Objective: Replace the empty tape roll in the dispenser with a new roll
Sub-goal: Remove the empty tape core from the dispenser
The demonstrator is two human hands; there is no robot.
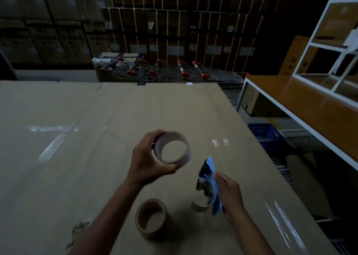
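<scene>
My left hand [149, 161] grips a pale ring-shaped tape roll [185, 155] by its left rim and holds it above the cardboard surface [77, 158], its hole facing me. My right hand [230, 196] holds a blue tape dispenser [210, 167], nose pointing up and away. A thin, pale ring [201, 206] sits on the dispenser's hub, below the left hand's roll. A brown tape roll [152, 219] lies flat on the cardboard near my left forearm.
The cardboard surface ends at its right edge near a blue crate [265, 134] and wire racks. An orange shelf with a white frame [302, 100] stands at the right. Shopping carts [174, 72] and stacked boxes line the back.
</scene>
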